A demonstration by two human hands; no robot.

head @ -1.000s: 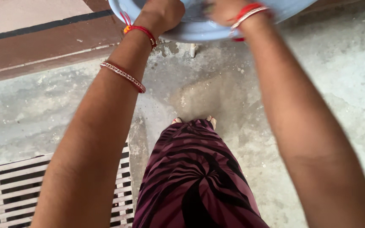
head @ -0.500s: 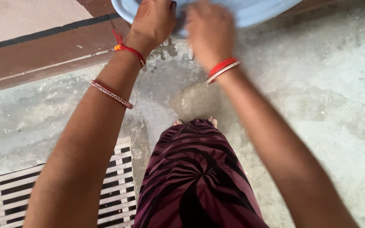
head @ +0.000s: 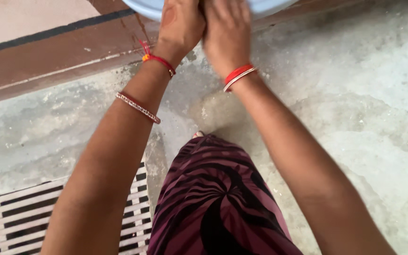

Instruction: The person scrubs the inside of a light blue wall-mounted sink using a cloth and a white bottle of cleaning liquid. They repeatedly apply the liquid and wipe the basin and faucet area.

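Hands drawn together since before; left hand (head: 181,23), right hand (head: 226,33), pale blue basin (head: 142,5)

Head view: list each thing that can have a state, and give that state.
Left hand: at the basin rim, pressed against the other hand; grip hidden.
Right hand: at the basin rim, motion-blurred; grip hidden.
Basin: pale blue, mostly cut off at the top edge.
Drain grate: flat, set in the floor.
Concrete floor: patchy, looks damp.

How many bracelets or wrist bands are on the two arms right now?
3. A red thread sits at the left wrist, a beaded bangle further up that forearm, and red-and-white bangles stacked at the right wrist; the stack's exact count is unclear.
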